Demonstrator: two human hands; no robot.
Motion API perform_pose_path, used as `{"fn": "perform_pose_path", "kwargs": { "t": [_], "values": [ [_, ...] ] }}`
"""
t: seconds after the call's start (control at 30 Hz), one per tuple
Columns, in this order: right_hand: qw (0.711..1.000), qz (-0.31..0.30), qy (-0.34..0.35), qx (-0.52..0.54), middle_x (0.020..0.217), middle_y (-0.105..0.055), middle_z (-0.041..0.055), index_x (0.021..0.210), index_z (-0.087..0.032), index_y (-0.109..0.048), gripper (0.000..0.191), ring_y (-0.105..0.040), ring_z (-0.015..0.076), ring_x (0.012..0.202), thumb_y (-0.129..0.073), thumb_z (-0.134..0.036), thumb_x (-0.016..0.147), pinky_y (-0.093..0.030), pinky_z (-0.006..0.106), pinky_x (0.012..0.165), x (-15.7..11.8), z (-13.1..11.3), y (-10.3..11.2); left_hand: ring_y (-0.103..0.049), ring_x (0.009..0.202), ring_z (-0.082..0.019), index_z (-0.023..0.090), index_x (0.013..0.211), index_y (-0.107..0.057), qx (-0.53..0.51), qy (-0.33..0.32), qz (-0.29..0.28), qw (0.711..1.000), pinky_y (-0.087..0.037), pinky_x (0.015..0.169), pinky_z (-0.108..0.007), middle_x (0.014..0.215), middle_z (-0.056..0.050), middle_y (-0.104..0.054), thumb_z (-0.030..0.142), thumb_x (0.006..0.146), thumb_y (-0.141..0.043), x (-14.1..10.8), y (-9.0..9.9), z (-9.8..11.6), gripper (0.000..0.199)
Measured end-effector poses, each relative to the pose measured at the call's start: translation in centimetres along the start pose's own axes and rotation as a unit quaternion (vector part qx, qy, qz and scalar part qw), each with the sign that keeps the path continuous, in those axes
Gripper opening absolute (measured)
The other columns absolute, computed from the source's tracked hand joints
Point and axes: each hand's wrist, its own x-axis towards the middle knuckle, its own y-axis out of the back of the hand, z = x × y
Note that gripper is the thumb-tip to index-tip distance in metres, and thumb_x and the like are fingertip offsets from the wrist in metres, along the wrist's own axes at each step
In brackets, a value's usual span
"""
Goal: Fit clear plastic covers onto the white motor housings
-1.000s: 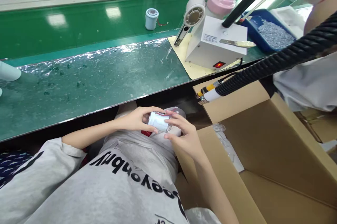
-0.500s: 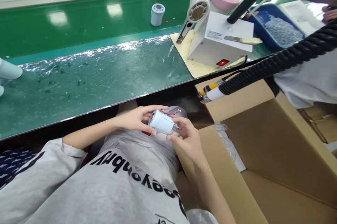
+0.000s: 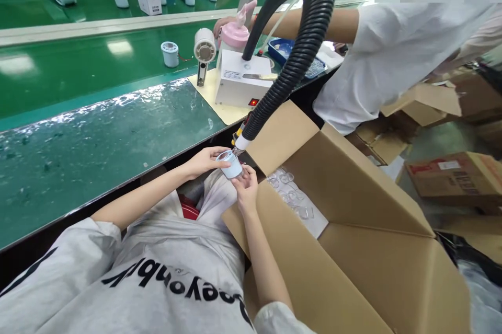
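Above my lap I hold a light blue cylindrical fan housing (image 3: 232, 168), tilted, with its round opening toward the upper left. My left hand (image 3: 204, 162) grips its left side, thumb across the front. The fingers of my right hand (image 3: 246, 187) close round its lower right end, where a clear plastic part partly shows. Right behind the housing is the white-tipped nozzle (image 3: 241, 144) of a black corrugated hose (image 3: 309, 49); whether they touch I cannot tell.
An open cardboard box (image 3: 376, 187) stands at my right, with clear plastic rings (image 3: 292, 193) on a white sheet. On the bench are a white machine (image 3: 239, 85), a handheld fan (image 3: 204, 52) and a pink-topped bottle (image 3: 234, 35). A co-worker's arm (image 3: 306, 24) reaches behind the hose.
My view has swung right and taken in more of the box and the co-worker. The housing has come up close to the hose nozzle, still in both hands.
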Motion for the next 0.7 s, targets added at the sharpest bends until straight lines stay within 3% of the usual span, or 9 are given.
{"fn": "perform_pose_path", "kwargs": {
  "t": [0.13, 0.3, 0.4, 0.5, 0.7],
  "values": [
    [1.000, -0.022, 0.013, 0.000, 0.117, -0.067, 0.0109, 0.111, -0.025, -0.055, 0.066, -0.070, 0.0253, 0.105, -0.088, -0.061, 0.066, -0.061, 0.042, 0.092, 0.3, -0.3, 0.3, -0.068, 0.112, -0.026, 0.012, 0.116, -0.072, 0.019, -0.003, -0.002, 1.000, -0.047, 0.109, -0.044, 0.119, -0.013, -0.074, 0.035, 0.050, -0.101, -0.4, 0.3, 0.5, 0.076],
    [0.993, -0.103, 0.038, -0.046, 0.121, -0.071, 0.0101, 0.105, -0.025, -0.065, 0.051, -0.068, 0.0286, 0.118, -0.094, -0.042, 0.066, -0.064, 0.042, 0.093, -0.9, -3.3, 1.0, -0.070, 0.104, -0.022, 0.019, 0.124, -0.068, 0.061, 0.000, -0.047, 0.997, -0.055, 0.093, -0.037, 0.129, -0.013, -0.068, 0.024, 0.054, -0.099, -3.8, 1.5, 0.8, 0.077],
    [0.965, -0.184, 0.107, -0.152, 0.126, -0.072, 0.0095, 0.110, -0.025, -0.068, 0.041, -0.070, 0.0277, 0.117, -0.089, -0.037, 0.077, -0.063, 0.044, 0.098, -2.0, -5.9, 1.5, -0.069, 0.111, -0.024, 0.024, 0.134, -0.064, 0.121, -0.032, -0.109, 0.986, -0.056, 0.094, -0.037, 0.136, -0.014, -0.066, 0.023, 0.064, -0.094, -6.5, 1.9, 1.2, 0.077],
    [0.941, -0.226, 0.143, -0.209, 0.121, -0.075, 0.0078, 0.116, -0.025, -0.068, 0.042, -0.074, 0.0268, 0.110, -0.086, -0.040, 0.081, -0.064, 0.044, 0.097, -2.8, -8.2, 1.5, -0.066, 0.122, -0.028, 0.025, 0.139, -0.063, 0.170, -0.073, -0.133, 0.974, -0.054, 0.102, -0.040, 0.143, -0.014, -0.063, 0.025, 0.070, -0.091, -8.8, 1.6, 1.9, 0.074],
    [0.950, -0.250, 0.068, -0.172, 0.114, -0.076, 0.0046, 0.113, -0.027, -0.069, 0.046, -0.076, 0.0231, 0.092, -0.088, -0.047, 0.078, -0.069, 0.039, 0.086, -3.8, -10.6, 0.4, -0.061, 0.133, -0.029, 0.029, 0.140, -0.063, 0.204, -0.132, -0.142, 0.960, -0.054, 0.106, -0.041, 0.147, -0.013, -0.061, 0.026, 0.076, -0.088, -11.3, 1.1, 2.8, 0.069]
  ]
}}
